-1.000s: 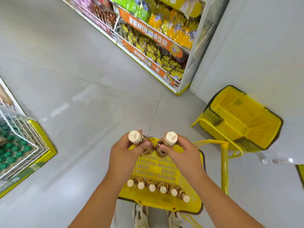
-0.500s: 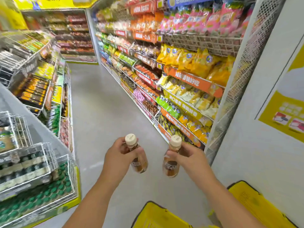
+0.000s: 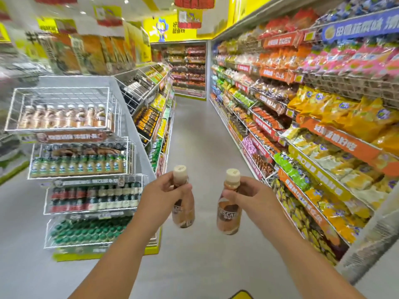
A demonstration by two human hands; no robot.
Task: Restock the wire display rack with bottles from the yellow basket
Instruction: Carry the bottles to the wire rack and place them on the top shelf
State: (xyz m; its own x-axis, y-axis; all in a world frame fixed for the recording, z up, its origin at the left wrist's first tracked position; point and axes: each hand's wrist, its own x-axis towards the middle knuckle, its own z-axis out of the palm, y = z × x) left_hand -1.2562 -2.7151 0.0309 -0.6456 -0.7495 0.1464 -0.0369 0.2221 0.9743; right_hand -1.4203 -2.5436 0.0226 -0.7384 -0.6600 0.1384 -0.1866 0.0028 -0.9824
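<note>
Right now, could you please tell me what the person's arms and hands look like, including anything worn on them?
Both arms are bare as far as the picture shows: no sleeves, gloves or watch visible. The left hand and right hand show no rings or markings on the fingers.

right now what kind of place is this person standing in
Most likely a convenience store or small supermarket aisle. A tiered wire display rack holds rows of bottled drinks, long snack shelves with orange price strips line the right side, and each hand carries a coffee bottle to stock.
</note>
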